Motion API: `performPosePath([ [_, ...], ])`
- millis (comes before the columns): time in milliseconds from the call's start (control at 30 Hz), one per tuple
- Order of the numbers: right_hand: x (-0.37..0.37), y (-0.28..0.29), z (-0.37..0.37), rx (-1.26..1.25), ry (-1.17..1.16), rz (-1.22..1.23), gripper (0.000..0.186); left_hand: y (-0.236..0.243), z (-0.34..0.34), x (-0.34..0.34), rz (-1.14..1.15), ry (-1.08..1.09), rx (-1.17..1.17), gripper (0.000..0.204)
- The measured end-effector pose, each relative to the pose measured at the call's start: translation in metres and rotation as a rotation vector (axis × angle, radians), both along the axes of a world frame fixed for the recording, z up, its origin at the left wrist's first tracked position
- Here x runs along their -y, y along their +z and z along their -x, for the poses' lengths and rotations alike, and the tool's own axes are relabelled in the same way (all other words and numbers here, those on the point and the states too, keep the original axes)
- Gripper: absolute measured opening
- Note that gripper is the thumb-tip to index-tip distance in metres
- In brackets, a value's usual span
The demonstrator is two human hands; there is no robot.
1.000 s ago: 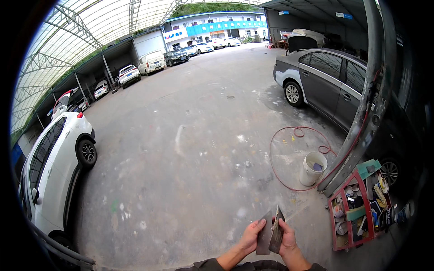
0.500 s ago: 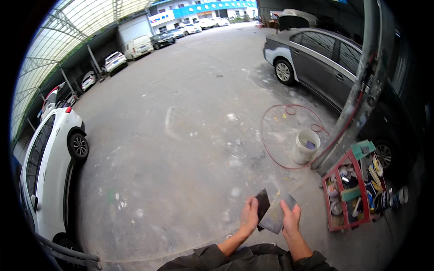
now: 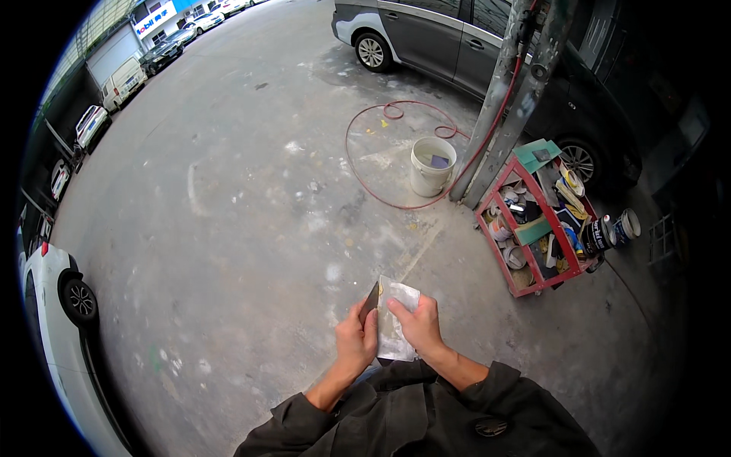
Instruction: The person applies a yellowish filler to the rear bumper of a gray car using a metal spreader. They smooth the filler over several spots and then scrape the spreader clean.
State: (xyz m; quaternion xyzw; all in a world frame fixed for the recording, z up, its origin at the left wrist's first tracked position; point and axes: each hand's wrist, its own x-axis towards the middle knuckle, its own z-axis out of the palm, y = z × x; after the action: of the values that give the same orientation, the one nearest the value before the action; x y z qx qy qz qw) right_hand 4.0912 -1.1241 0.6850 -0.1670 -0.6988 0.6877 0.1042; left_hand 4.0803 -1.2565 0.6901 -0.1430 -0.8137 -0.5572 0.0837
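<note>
I hold two thin flat rectangles together in front of my body, low in the head view. My left hand (image 3: 355, 340) is closed on a dark sheet (image 3: 370, 302), seen almost edge-on. A pale grey scraper plate (image 3: 395, 341) with whitish and yellowish smears is gripped by my right hand (image 3: 421, 324), thumb across its face. The two pieces meet along the plate's left edge. What lies behind the plate, fingers included, is mostly hidden.
A white bucket (image 3: 432, 181) stands ahead, ringed by a red hose (image 3: 358, 187). Beside a metal post (image 3: 499, 114) is a red rack (image 3: 525, 263) crammed with cans and supplies. A grey car (image 3: 422, 42) is beyond; a white car (image 3: 57, 327) stands at the left.
My view has swung right and downward, so bucket, rack and cars appear farther left and higher. The plate has turned more upright, its smeared face showing, and the dark sheet has turned nearly edge-on.
</note>
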Motion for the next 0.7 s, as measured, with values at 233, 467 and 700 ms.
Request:
performPosePath([
  [233,-0.005,0.023,0.003,-0.02,0.064,-0.028,0.02,0.013,0.006,0.019,0.104,-0.29,0.203,0.021],
  [467,-0.049,0.018,0.04,-0.207,-0.345,-0.069,0.026,0.021,0.016,0.023,0.137,-0.092,0.328,0.029],
  [700,0.004,0.033,0.01,-0.255,-0.281,-0.291,0.026,-0.019,0.031,-0.011,-0.372,0.232,0.412,0.029],
])
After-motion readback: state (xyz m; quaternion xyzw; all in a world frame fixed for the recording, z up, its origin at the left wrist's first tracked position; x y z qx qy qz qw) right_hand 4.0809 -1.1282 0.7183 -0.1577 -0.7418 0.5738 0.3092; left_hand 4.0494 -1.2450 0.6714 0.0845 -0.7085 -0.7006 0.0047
